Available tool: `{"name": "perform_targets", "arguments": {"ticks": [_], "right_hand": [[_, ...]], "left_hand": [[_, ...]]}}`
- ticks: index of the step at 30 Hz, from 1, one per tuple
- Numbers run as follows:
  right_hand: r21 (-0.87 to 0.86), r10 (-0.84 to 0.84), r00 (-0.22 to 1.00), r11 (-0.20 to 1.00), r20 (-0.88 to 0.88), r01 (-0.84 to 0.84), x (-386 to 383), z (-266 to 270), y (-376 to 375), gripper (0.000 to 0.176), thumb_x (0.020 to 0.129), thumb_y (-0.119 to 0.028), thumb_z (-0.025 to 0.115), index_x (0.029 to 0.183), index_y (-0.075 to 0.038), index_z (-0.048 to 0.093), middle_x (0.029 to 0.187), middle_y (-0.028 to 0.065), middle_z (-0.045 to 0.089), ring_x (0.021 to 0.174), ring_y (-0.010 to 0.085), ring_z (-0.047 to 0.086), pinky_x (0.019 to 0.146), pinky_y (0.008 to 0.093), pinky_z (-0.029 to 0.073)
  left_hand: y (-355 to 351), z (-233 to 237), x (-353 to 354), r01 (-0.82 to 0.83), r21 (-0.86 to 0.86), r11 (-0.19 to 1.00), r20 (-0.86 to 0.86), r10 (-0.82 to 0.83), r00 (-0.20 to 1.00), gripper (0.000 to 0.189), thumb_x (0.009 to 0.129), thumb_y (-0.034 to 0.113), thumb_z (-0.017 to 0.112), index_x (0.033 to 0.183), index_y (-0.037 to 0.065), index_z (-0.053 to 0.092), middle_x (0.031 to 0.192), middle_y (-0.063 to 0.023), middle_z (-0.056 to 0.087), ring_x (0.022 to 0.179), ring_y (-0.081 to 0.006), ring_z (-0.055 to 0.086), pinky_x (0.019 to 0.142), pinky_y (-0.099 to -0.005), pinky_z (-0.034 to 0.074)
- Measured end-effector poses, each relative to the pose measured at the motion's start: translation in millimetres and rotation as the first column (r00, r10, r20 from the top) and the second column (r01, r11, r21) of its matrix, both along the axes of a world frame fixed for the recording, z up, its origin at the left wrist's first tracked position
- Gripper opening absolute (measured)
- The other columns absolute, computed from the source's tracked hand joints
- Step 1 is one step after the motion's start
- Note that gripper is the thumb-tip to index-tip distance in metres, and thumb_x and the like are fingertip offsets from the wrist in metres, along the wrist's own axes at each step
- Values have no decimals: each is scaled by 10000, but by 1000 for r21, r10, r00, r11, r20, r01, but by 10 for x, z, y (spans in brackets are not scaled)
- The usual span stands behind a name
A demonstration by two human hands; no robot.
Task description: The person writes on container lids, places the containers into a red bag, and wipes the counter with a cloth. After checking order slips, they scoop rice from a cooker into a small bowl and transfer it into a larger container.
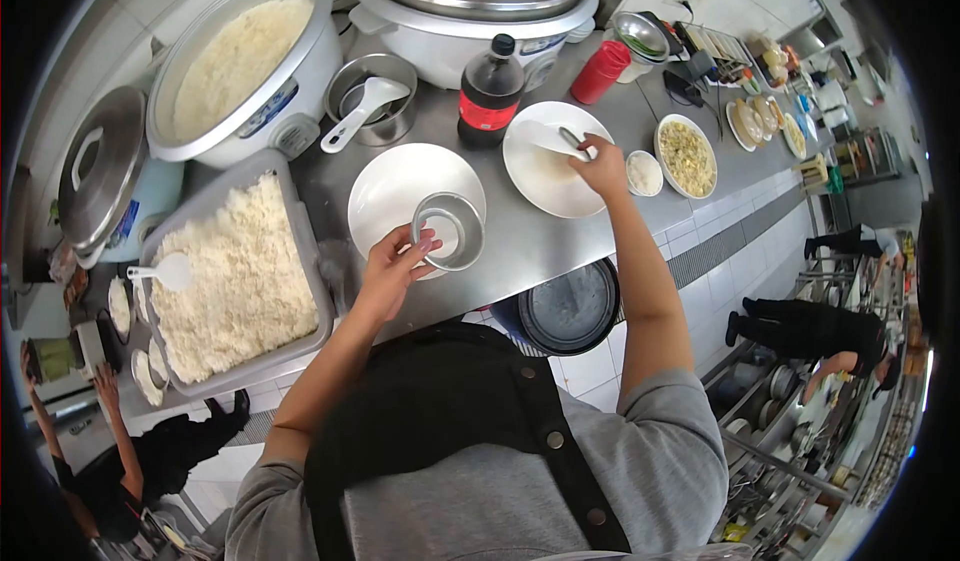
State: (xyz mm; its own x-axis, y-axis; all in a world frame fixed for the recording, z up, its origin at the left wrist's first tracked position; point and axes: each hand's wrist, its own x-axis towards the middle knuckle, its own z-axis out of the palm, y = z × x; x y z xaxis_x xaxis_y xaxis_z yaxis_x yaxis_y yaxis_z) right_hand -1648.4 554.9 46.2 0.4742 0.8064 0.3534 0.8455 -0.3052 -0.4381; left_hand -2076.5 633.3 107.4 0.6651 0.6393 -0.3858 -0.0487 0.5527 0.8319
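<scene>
In the head view my left hand (398,263) has its fingers closed round the rim of a small round metal bowl (470,251), tilted over the near part of a white plate (385,191). My right hand (601,169) grips the grey handle end of a flat, pale-bladed spatula (540,139). Its blade lies over a second white plate (545,196), to the right of the first. Behind and between the plates stands a cola bottle (490,101) with a red label. Right of my right hand is a small dish of white grains (645,173).
At left are a grey tub of cooked rice (235,291) with a white paddle (172,272) and an open rice cooker (240,71). A metal pot (385,126) holds another paddle. A bowl of chopped food (687,158) stands right. Other people (820,336) work nearby.
</scene>
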Motion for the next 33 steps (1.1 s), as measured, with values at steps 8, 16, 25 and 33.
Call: {"name": "perform_targets", "arguments": {"ticks": [8, 16, 25, 33], "right_hand": [[139, -209, 769, 923, -604, 360, -514, 596, -233, 179, 845, -137, 768, 933, 8, 713, 764, 1, 607, 622, 92, 511, 595, 258, 427], [161, 177, 768, 982, -616, -97, -2637, 1251, 249, 171, 842, -47, 756, 991, 14, 699, 782, 29, 682, 713, 78, 599, 628, 241, 466], [98, 479, 830, 876, -286, -472, -3363, 1957, 1294, 326, 840, -270, 771, 988, 4, 674, 996, 153, 607, 821, 322, 632, 730, 394, 500], [-121, 614, 769, 762, -177, -636, -3598, 2452, 3339, 179, 996, -159, 505, 1154, -88, 550, 839, 101, 646, 832, 220, 625, 749, 372, 467]], "left_hand": [[209, -133, -211, -50, -29, 998, 8, 50, 999, 407, 1004, 220, 591, 1346, 7, 528, 1210, -67, 590, 1141, -147, 576, 880, -328, 556], [415, -94, -362, -6, -62, 998, 117, 14, 993, 577, 980, 135, 619, 1499, 50, 384, 1145, -44, 518, 1155, -168, 555, 932, -397, 533], [845, 126, -1336, -133, -19, 991, 245, 134, 960, 604, 963, 9, 499, 1527, 171, 354, 1453, -89, 436, 1214, -200, 550, 890, -368, 584], [1304, 377, -2605, -136, 366, 921, 62, 122, 991, 465, 997, 49, 414, 1439, 167, 496, 1441, -42, 398, 1288, -188, 475, 890, -320, 568]]}}
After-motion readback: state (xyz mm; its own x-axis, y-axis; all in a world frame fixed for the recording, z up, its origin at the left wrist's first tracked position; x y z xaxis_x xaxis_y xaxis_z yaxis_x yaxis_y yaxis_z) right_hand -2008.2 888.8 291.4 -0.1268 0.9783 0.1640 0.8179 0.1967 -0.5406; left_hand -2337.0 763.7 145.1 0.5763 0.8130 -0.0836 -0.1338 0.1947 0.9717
